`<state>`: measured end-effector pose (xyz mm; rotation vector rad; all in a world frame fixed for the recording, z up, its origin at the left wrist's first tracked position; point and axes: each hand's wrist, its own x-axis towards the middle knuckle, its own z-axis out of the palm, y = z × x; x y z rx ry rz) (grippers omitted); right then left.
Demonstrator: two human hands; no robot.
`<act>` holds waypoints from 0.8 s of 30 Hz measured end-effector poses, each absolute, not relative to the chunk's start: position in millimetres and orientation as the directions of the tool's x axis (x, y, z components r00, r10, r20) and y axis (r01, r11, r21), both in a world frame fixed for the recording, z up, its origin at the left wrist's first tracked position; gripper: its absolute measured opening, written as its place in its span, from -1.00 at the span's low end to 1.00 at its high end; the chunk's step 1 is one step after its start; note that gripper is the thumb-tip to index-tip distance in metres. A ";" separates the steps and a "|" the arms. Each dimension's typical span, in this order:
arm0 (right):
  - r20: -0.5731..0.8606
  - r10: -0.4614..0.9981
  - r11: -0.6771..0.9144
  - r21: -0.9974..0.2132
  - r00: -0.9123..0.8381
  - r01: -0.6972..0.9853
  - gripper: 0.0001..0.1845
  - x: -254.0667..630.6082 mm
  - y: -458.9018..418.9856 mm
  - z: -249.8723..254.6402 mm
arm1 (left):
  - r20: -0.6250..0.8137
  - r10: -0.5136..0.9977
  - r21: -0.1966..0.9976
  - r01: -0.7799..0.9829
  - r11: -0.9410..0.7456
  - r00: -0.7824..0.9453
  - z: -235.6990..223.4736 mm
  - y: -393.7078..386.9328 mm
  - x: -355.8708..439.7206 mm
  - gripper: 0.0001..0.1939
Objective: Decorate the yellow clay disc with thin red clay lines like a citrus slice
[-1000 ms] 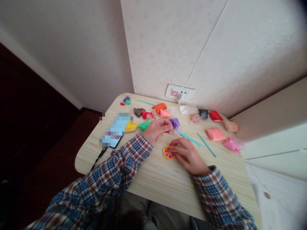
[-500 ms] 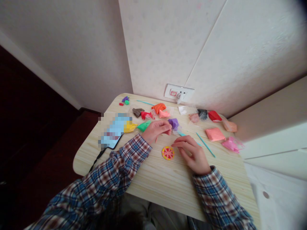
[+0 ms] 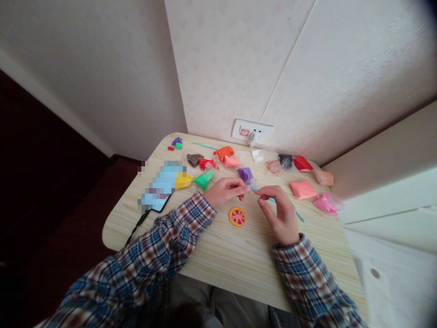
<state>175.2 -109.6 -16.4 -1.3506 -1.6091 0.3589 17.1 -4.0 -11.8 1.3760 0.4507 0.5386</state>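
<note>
Yellow rims a small red-and-pink disc (image 3: 237,217) that, in the head view, lies flat on the pale wood-grain surface (image 3: 218,255), just in front of the person and apart from both hands. Above it the left hand (image 3: 225,191) has finger and thumb drawn together; whether they pinch anything cannot be told. The right hand (image 3: 282,214) is curled, its fingertips near the left's, its grip equally unclear. Beyond sit a purple packet (image 3: 245,175) and a green packet (image 3: 204,180); a turquoise stick (image 3: 300,217) is partly hidden behind the right hand.

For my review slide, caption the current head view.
Left hand and right hand close together near a yellow-rimmed disc.
</note>
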 end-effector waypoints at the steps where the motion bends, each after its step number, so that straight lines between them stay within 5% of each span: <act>1: 0.473 0.877 0.340 -0.732 0.082 0.590 -0.86 174.3 -109.5 -16.4 | 0.021 0.596 0.988 -0.108 0.112 0.802 -12.3 -4.7 17.5 -0.58; 9: 0.515 0.854 0.368 -0.696 0.072 0.617 -0.87 171.4 -108.8 -16.4 | 0.047 0.557 0.995 -0.086 0.044 0.829 -16.6 -5.2 19.8 -0.72; 24: 0.522 0.853 0.393 -0.662 0.016 0.638 -0.94 166.7 -111.9 -11.5 | 0.001 0.563 0.995 -0.056 0.081 0.827 -16.3 -7.4 21.0 -0.57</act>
